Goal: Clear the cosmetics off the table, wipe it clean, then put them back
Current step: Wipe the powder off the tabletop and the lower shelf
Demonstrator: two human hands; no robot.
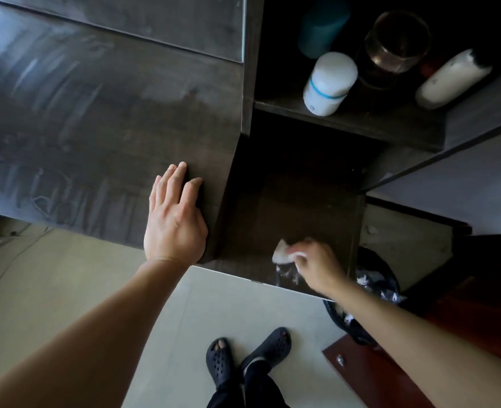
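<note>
The left hand (174, 219) lay flat on the dark bench (96, 128) near its 3 o'clock edge, its fingers (181, 178) straight and close together, pointing toward 12 o'clock. Streaks and smears showed across the bench top.

At 3 o'clock of that hand, on the lower shelf (296, 201), the right hand (314, 263) had its fingers curled, pinching a crumpled white wipe (281, 254) against the shelf near the front edge.

The cosmetics stood on the upper shelf (361, 125) at 1 o'clock:
- a white bottle (328, 83) with a blue band at the front
- a teal can (321, 25) behind it
- a glass jar (396, 45) beside them
- a pale tube (452, 79) with a dark cap, leaning, at the far right

A bin (369, 290) lined with a black bag stood at 4 o'clock. Dark sandals (219, 360) showed at 6 o'clock.
</note>
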